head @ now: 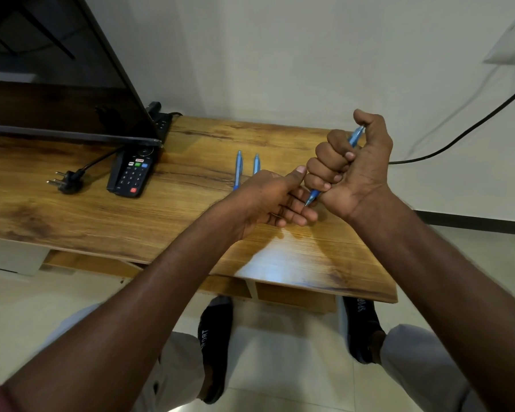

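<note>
Holding the pen: the right hand (354, 171) is clenched in a fist round a blue pen (356, 136), four fingers wrapped over the barrel and the thumb set on its top end.
Pen in the fist: slanted, with its top end showing above the fist and its point coming out below the little finger, aimed down at the left hand.
Left hand (268, 197): released, with fingers straight and together and the thumb lifted. It is just left of the fist, above the wooden table (101, 221). The pen's point sits right at its fingers; I cannot tell whether it touches them.
Beyond the left hand's knuckles: a second blue pen (238, 171) and a third blue pen (256, 164) lie side by side on the table, their near ends hidden behind the hand.
Well left of the left hand: a black remote (133, 173), and past it a loose plug (67, 181).
Right of the fist: a black cable (473, 126) against the wall.
</note>
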Demonstrator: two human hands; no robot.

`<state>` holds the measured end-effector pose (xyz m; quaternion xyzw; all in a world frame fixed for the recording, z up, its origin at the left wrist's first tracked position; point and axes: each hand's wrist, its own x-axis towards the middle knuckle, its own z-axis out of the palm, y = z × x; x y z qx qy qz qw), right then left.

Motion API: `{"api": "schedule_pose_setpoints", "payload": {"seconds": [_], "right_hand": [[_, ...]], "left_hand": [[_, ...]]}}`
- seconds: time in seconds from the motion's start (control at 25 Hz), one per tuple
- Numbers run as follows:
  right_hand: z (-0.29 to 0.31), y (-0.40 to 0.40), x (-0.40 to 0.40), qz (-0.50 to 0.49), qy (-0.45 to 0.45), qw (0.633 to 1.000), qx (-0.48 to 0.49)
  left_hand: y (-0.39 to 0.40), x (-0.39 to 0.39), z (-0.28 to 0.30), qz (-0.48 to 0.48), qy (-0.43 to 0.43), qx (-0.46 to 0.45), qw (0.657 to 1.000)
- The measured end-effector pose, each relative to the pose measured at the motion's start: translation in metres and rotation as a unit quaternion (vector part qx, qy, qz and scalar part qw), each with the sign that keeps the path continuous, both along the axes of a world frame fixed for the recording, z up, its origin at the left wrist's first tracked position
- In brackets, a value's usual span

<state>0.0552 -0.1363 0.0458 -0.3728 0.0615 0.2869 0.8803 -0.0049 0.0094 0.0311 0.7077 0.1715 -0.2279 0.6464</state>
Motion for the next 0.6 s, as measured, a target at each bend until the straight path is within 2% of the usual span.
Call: {"api": "schedule_pose_setpoints", "payload": {"seconds": [0.24,0.6], "right_hand": [[0.0011,0.0025,-0.0025,0.011,0.000,1.000,-0.001],[-0.0004,0.0016,-0.0038,-0.038,0.022,0.999,0.018]], "left_hand": [[0.0002,0.0005,-0.0009,-0.002,-0.001,0.002,1.000],[0.0007,0.0006,-0.0012,-0.010,-0.002,0.004,1.000]]}}
